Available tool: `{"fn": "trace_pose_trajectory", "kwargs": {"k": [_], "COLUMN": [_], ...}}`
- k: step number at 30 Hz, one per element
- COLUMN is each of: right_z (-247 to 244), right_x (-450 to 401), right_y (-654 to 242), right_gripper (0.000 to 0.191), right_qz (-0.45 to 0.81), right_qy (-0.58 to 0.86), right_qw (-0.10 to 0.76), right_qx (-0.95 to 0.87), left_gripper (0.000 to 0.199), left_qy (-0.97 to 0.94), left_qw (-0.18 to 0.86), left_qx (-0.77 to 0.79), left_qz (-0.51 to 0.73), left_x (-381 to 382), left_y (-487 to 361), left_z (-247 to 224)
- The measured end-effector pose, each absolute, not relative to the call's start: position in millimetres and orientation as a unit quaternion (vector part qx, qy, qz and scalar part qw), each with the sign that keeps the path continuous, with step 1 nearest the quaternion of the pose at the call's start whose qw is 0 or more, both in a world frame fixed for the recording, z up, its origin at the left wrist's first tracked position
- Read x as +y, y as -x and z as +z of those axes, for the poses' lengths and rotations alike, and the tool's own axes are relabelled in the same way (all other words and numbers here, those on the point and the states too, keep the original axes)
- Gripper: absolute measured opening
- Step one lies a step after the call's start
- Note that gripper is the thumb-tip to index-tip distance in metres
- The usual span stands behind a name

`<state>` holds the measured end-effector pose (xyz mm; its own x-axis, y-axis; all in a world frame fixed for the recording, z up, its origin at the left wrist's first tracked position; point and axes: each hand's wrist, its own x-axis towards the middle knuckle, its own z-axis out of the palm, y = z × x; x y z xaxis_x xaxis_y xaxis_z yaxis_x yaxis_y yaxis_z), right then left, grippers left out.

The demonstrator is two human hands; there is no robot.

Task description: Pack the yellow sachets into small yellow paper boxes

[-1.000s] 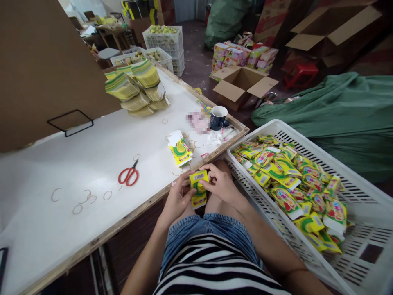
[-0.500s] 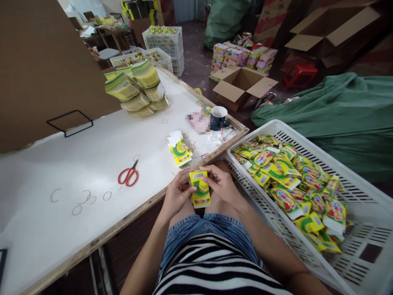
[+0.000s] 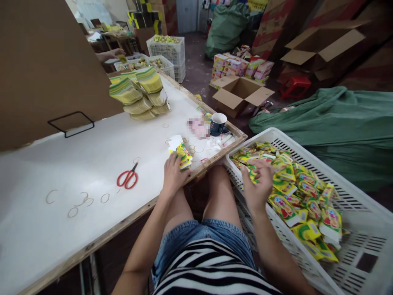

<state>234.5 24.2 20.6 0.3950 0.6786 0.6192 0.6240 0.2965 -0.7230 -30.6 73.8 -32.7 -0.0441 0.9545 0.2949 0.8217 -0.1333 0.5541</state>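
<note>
On the table's near right edge lies a small pile of flat yellow-and-green cartons (image 3: pixel 185 155) with white flaps. My left hand (image 3: pixel 174 174) bends its fingers over the near end of this pile, gripping a yellow carton there; the fingertips are partly hidden. Over the near left side of the white crate (image 3: pixel 307 263) hovers my right hand (image 3: pixel 259 184), its thumb and bent fingers apart, with nothing visible in them. Beneath and beside it are many filled yellow packets (image 3: pixel 287 205), heaped in the crate.
Red-handled scissors (image 3: pixel 127 179) and several rubber bands (image 3: pixel 105 198) lie on the white table (image 3: pixel 92 164). A dark mug (image 3: pixel 218 124) stands near its corner. Stacked flat cartons (image 3: pixel 141 94) sit farther back. Another person's hand (image 3: pixel 115 54) shows beyond the brown panel (image 3: pixel 46 69).
My hands have parted. The yellow packet held between them is no longer in them; the left hand has moved up to the carton pile, the right hand rightward over the crate.
</note>
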Motion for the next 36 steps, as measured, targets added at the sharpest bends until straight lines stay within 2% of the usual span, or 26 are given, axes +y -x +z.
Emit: {"fn": "trace_pose_trajectory", "kwargs": {"k": [2, 7, 13, 16, 20, 23, 26, 28, 30, 32, 36], "right_z": [11.7, -5.5, -12.0, -11.5, -11.4, -10.8, -8.0, -5.8, -4.3, -3.5, -2.0], "right_x": [23.8, 29.3, 50.1, 54.2, 44.1, 29.1, 15.6, 10.0, 7.0, 5.5, 3.8], "right_y": [-217.9, -181.3, -152.2, -146.8, -152.5, -156.9, -155.3, -152.5, -150.3, -149.6, -151.6], "right_gripper": [0.016, 0.025, 0.047, 0.046, 0.038, 0.031, 0.028, 0.028, 0.029, 0.032, 0.036], "right_qz": [0.105, 0.324, 0.512, 0.566, 0.551, 0.528, 0.552, 0.577, 0.599, 0.609, 0.614], "right_qy": [0.578, 0.555, 0.513, 0.492, 0.496, 0.497, 0.474, 0.459, 0.452, 0.450, 0.456], "right_qw": [0.588, 0.554, 0.483, 0.491, 0.524, 0.546, 0.555, 0.554, 0.543, 0.535, 0.530], "right_qx": [-0.555, -0.529, -0.492, -0.443, -0.419, -0.420, -0.404, -0.387, -0.378, -0.375, -0.368], "left_gripper": [0.049, 0.017, 0.030, 0.026, 0.022, 0.025, 0.043, 0.052, 0.054, 0.053, 0.054], "left_qy": [-0.703, -0.697, -0.685, -0.728, -0.736, -0.613, -0.460, -0.404, -0.374, -0.358, -0.354], "left_qw": [0.112, 0.097, 0.040, 0.058, 0.166, 0.243, 0.422, 0.566, 0.660, 0.695, 0.698], "left_qx": [0.640, 0.630, 0.588, 0.486, 0.435, 0.475, 0.471, 0.424, 0.371, 0.341, 0.337], "left_qz": [0.289, 0.329, 0.429, 0.480, 0.491, 0.583, 0.623, 0.580, 0.536, 0.522, 0.524], "left_x": [73.3, 68.4, 41.5, 18.2, -2.6, -2.8, 6.2, 11.6, 13.3, 11.6, 5.9], "left_y": [32.1, 36.5, 33.2, 24.9, 13.3, 8.0, 6.2, 6.0, 5.5, 4.1, 0.0], "left_z": [-37.0, -37.9, -30.2, -29.7, -26.8, -18.6, -7.8, -2.0, 1.8, 4.0, 6.4]}}
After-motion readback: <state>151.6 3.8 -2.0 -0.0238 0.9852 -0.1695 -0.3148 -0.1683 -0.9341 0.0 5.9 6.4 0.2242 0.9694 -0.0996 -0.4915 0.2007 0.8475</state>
